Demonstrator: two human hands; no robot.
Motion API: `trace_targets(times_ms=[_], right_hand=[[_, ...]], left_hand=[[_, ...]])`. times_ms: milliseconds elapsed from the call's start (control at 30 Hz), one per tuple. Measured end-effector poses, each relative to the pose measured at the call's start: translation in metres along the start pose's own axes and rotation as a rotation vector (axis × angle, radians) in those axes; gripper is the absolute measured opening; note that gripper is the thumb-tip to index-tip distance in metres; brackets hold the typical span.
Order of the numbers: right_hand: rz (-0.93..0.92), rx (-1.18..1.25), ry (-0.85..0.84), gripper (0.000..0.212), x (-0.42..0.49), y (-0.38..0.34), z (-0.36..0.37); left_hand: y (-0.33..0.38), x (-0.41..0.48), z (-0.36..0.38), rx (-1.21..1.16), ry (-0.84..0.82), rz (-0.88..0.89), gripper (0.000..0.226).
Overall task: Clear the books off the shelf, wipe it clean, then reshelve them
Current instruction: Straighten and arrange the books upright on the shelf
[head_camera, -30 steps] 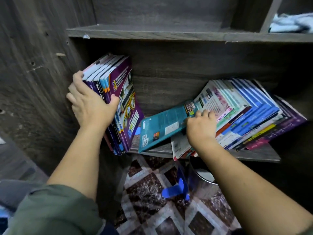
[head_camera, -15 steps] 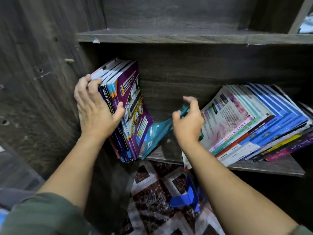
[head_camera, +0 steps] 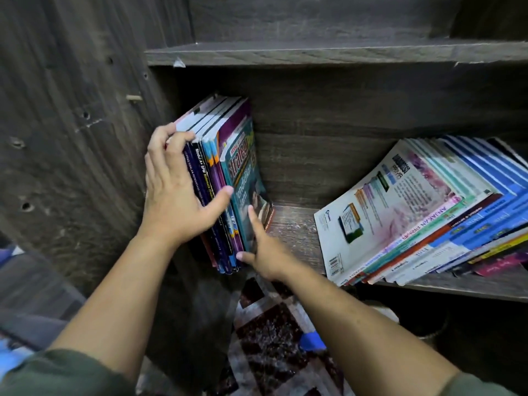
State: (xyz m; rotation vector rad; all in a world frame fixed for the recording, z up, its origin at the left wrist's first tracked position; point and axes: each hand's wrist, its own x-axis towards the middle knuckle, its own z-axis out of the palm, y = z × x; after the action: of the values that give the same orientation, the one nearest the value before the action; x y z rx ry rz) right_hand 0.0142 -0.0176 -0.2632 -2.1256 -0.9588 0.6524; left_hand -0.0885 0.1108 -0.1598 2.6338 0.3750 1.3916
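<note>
The upright books (head_camera: 211, 178) stand at the far left end of the shelf (head_camera: 294, 227), long axis running top to bottom, spines facing out toward you. The outermost one, the teal book (head_camera: 245, 178), shows its front cover on the side away from your left hand.

Your left hand (head_camera: 174, 195) wraps this batch: fingers hook over the wall-side edge near the top, and the thumb reaches across the spines to the teal book, so the whole batch is clamped as one block. Your right hand (head_camera: 263, 252) is largely open, with its forefinger laid flat on the teal cover and its thumb at the lower corner of the spines (it presses rather than grips). I judge that squeeze from both sides stops the thin books from splaying.

Just beyond your left hand is the side panel (head_camera: 85, 138), which the batch stands against. Past your right hand lies a bare, dusty stretch of board, then a leaning pile (head_camera: 428, 212), its spines also toward you.
</note>
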Motion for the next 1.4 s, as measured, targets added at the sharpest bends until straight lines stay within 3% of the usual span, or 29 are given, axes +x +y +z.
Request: trace_targets(times_ms=[133,233,433,633,800,967,1200,1400], right_hand=[[-0.025,0.117,0.036,0.090,0.002,0.000,0.002],[-0.036,0.048,0.002,0.089,0.002,-0.001,-0.006],[-0.109,-0.635,0.162,0.070,-0.024,-0.013,-0.049],[-0.051,-0.904,0.402,0.049,-0.085,-0.023,-0.098],[0.092,-0.880,0.637,0.059,-0.137,-0.010,-0.140],[0.293,-0.742,0.935,0.068,-0.160,0.025,-0.175],[0.429,-0.725,0.886,0.084,-0.149,0.051,-0.181],[0.448,-0.660,0.977,0.077,-0.138,0.045,-0.175]], left_hand=[[-0.002,0.002,0.002,0.036,-0.039,-0.013,0.119],[-0.001,0.003,0.006,0.084,-0.029,-0.055,0.130],[0.009,0.005,0.012,0.167,0.010,-0.146,0.126],[0.030,0.002,0.013,0.176,0.054,-0.266,0.107],[0.053,0.006,0.017,0.149,0.052,-0.438,0.103],[0.053,0.002,0.021,0.089,0.065,-0.427,0.100],[0.054,0.004,0.029,0.098,0.092,-0.446,0.102],[0.052,0.003,0.029,0.123,0.081,-0.415,0.098]])
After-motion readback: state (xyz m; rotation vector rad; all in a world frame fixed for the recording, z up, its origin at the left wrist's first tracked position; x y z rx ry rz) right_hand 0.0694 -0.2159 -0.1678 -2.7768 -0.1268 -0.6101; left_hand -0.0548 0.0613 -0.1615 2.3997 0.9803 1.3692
